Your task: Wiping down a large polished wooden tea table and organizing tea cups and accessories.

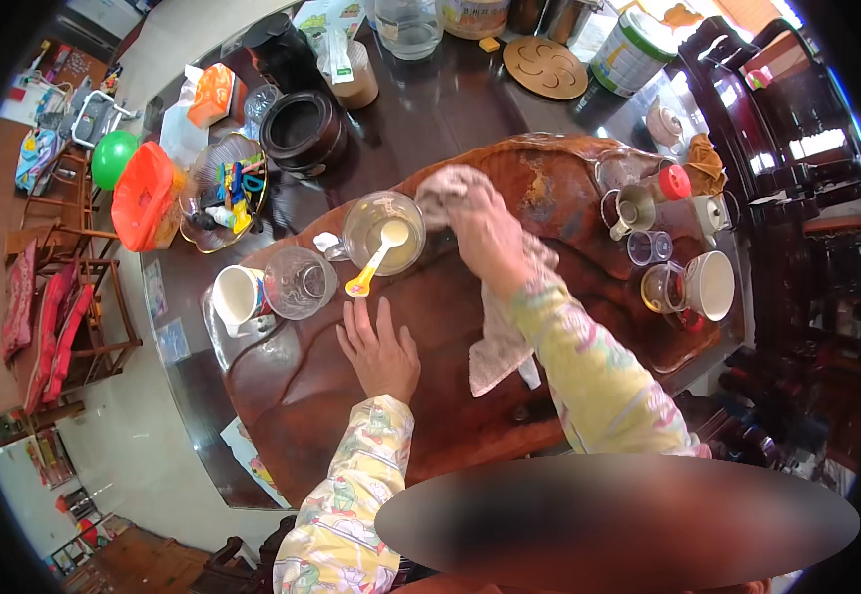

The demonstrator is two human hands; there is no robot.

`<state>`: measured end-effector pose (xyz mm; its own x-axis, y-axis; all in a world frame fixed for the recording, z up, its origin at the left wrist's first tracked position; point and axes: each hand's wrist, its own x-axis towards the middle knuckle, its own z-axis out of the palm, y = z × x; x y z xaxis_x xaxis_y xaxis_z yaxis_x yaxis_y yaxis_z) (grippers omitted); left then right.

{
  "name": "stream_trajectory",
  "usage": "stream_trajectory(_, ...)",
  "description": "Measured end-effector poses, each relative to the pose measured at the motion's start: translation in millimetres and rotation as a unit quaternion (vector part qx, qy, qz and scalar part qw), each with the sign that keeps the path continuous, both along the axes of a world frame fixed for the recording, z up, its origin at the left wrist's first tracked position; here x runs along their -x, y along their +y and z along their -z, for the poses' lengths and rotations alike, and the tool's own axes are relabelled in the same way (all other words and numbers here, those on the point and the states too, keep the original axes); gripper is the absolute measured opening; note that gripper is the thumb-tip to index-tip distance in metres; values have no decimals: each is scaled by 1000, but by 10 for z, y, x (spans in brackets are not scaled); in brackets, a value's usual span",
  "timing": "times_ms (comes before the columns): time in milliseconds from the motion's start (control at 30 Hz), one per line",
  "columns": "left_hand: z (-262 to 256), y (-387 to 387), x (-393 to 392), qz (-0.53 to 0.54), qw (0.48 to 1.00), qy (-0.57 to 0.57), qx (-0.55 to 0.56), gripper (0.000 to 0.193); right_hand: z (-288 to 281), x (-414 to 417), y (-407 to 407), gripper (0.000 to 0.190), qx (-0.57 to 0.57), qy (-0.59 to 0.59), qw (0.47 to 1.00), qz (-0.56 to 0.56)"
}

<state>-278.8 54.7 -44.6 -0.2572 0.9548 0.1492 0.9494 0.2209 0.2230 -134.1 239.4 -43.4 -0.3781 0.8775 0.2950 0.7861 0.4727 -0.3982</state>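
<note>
My right hand (pixel 484 232) grips a pinkish-grey cloth (pixel 503 347), bunched beyond the fingers and trailing below the wrist over a carved wooden tea tray (pixel 415 416). Palm down, my left hand (pixel 378 350) holds nothing, its spread fingers close to the handle of a yellow-and-white spoon (pixel 377 261). That spoon lies over a clear glass mug (pixel 406 215), which has pale liquid in it. Left of the mug stand a clear cup (pixel 301 284) and a white mug with a coloured print (pixel 237 297). The bunched cloth is right beside the glass mug's rim.
At the tray's right are a metal strainer (pixel 634 209), a small glass pitcher (pixel 660 288) and a white cup (pixel 711 286). Leftward stand a glass bowl of small items (pixel 196 174), a red-lined bin (pixel 144 197) and a dark pot (pixel 302 134). A milk-powder tin (pixel 632 53) stands at the back.
</note>
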Motion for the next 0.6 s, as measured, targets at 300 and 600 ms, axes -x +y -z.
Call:
stream_trajectory(300,-10,99,-181,25,1000,-2,-3,54,-203,-109,402,23,36,-7,998,57)
stream_trajectory(600,68,28,-128,15,1000,19,1,55,-187,-319,-154,19,77,63,995,24)
